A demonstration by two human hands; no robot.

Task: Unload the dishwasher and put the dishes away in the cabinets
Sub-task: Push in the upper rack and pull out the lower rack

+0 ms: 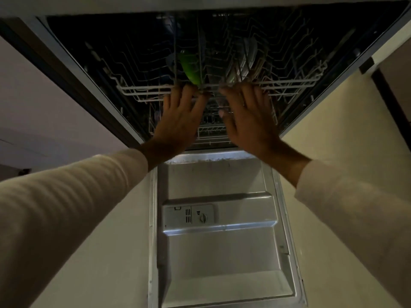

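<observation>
1. Dishwasher door (222, 252) is fully down, running from centre to 6 o'clock; detergent dispenser (189, 216) sits on its inner face, left of centre.
2. Upper rack (289, 82) fills the dark tub opening from 10 to 2 o'clock, white wire front rail facing the camera.
3. Left hand (180, 116) at 12 o'clock, just left of centre: fingers spread, tips curled over the rack's front rail. Hooked on the rail, not a fist.
4. Right hand (249, 116) just beside it toward 1 o'clock: same pose, fingertips over the same rail, thumb out toward the left hand.
5. Green item (191, 67) stands tilted in the rack, straight behind the left fingertips. Can't tell what it is, too dark.
6. Stacked plates (246, 58) stand on edge in the tines behind the right fingertips.
7. Lower rack (211, 132) is partly visible between the wrists, inside the tub.
8. Both sleeves (66, 207) light-coloured, coming in from 8 and 4 o'clock.
</observation>
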